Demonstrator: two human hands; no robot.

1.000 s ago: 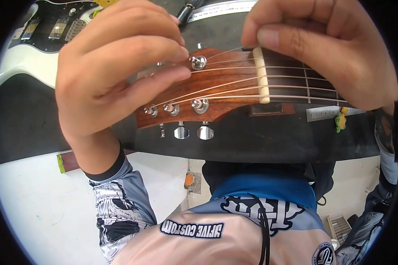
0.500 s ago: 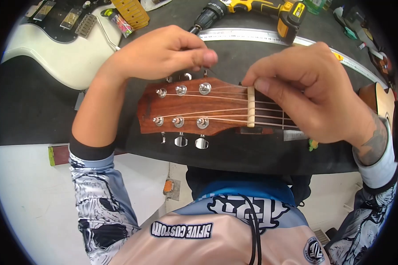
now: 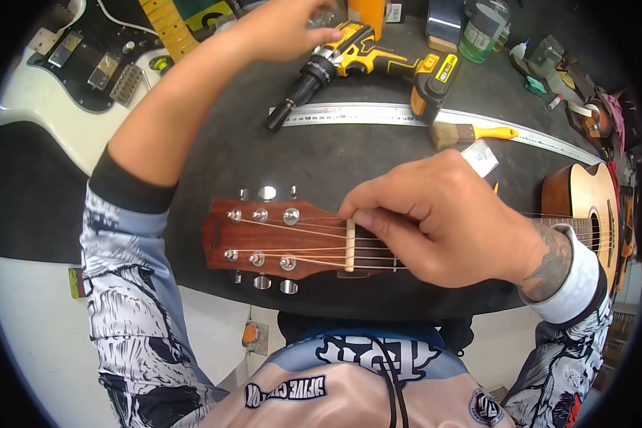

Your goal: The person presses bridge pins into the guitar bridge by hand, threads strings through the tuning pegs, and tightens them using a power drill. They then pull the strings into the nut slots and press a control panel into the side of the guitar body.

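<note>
Dark workbench: left hand has left the brown wooden headstock, now blurred, seemingly curled, by one yellow drill; right hand pinches white nut; six tuning posts.

Both arms wear long printed sleeves, pale blue-grey with black-and-white skull-like artwork; the left sleeve ends in a black cuff and the right sleeve in a white cuff. A dark tattoo shows at the right wrist just above that cuff. The shirt is peach-pink on the chest with a blue band and white lettering higher up, a black "5FIVE CUSTOM" logo, a round badge and a thin black cord hanging down its middle.
</note>
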